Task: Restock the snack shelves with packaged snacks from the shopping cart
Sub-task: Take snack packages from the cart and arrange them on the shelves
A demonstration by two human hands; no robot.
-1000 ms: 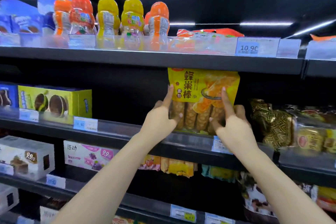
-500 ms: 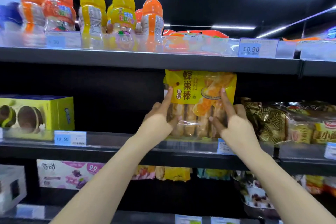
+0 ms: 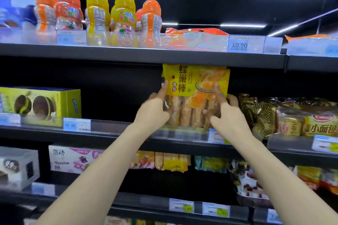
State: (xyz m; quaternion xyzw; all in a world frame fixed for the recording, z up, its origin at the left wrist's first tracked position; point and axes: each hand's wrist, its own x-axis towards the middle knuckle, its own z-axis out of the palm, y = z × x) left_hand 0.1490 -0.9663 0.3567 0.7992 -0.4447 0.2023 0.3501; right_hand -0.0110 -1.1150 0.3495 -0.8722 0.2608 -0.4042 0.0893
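Observation:
A yellow bag of honeycomb bread sticks (image 3: pixel 193 86) stands upright on the middle shelf (image 3: pixel 113 129), its top just under the shelf above. My left hand (image 3: pixel 153 111) grips its lower left edge, index finger stretched up along the side. My right hand (image 3: pixel 226 113) grips its lower right part, index finger laid on the front and the other fingers curled round the right edge. The shopping cart is out of view.
A green box of chocolate pies (image 3: pixel 43 104) sits far left on the same shelf. Gold and clear bread bags (image 3: pixel 285 117) crowd the right side. Orange and yellow bottles (image 3: pixel 98 18) line the upper shelf. Boxes and packets fill the lower shelves.
The yellow bag has settled a little deeper onto the shelf between my hands, which keep their hold. The camera view swung right, then back to the left.

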